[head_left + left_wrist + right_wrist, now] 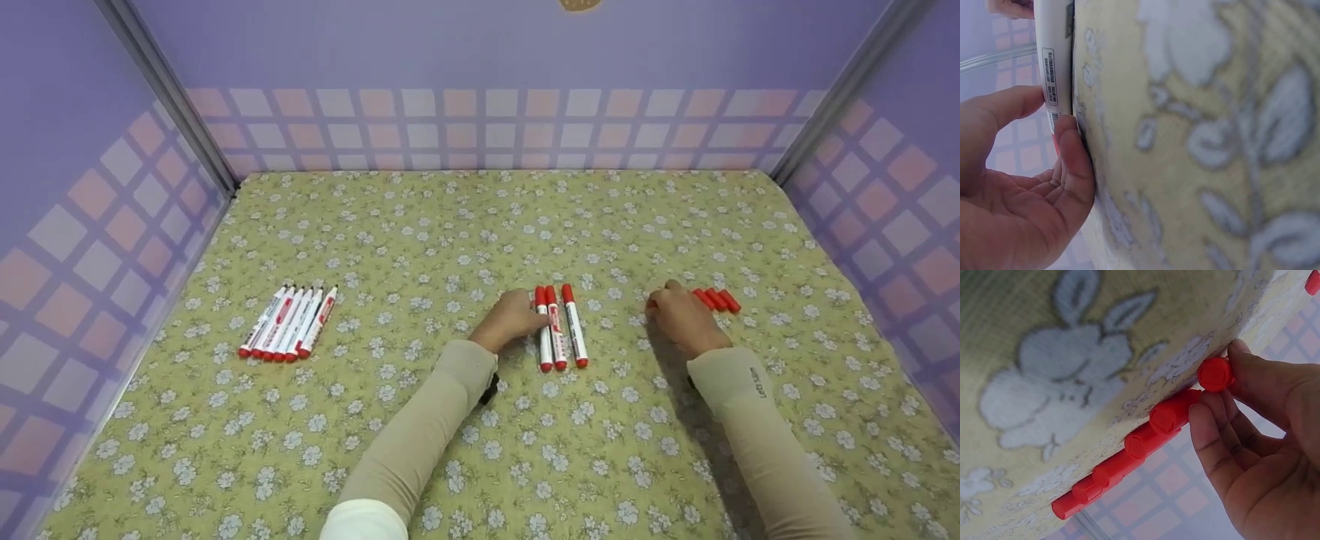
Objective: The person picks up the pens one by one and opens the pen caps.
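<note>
Three capped red markers lie side by side mid-table; the right one (575,326) is slightly apart from the other two. My left hand (511,321) is at the leftmost marker (544,349). In the left wrist view, the thumb and a fingertip pinch its white barrel (1054,50). Farther right, my right hand (686,319) pinches a red marker cap (1215,374) between thumb and fingers, low over the cloth. Beside that cap runs a row of several loose red caps (1119,467), partly hidden by the hand in the head view.
Several uncapped red markers (289,324) lie in a slanted row at the left, tips pointing away. A flowered yellow-green cloth (420,232) covers the table. Purple checkered panels (480,60) stand at the back and both sides.
</note>
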`<state>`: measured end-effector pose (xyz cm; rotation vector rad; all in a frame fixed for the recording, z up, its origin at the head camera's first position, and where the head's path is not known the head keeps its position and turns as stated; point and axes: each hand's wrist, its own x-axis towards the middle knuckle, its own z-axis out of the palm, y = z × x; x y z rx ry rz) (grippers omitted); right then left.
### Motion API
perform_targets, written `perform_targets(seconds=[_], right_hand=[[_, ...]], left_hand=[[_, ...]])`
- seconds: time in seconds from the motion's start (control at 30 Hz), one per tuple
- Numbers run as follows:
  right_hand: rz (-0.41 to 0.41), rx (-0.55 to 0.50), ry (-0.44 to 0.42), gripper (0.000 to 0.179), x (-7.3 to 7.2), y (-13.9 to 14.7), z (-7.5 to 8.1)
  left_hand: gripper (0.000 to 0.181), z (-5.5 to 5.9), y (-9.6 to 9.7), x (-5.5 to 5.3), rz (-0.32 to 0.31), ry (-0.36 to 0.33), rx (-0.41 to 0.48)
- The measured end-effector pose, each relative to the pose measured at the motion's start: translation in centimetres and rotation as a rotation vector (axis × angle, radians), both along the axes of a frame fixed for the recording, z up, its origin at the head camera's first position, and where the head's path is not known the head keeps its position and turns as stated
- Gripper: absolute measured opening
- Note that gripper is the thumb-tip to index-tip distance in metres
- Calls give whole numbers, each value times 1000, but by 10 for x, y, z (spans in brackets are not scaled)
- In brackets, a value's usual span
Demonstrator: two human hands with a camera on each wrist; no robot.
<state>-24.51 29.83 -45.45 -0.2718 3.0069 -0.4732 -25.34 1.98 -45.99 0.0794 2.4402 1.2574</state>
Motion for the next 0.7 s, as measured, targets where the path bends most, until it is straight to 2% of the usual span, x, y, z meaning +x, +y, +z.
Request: perform_targets(seconds=[0.13,0.33,0.6,0.7], right_hand=[[-8,-3,-11,18,0,0,1],[-12,1,-12,18,0,0,1],[52,-18,69,17,-1,3,-3],[65,-25,95,17,-1,3,-4]], left_hand=[[16,1,3,4,2,17,44],[16,2,3,6,-2,49,1],[10,5,4,5,1,69,-44],[14,4,4,4,2,71,-52]])
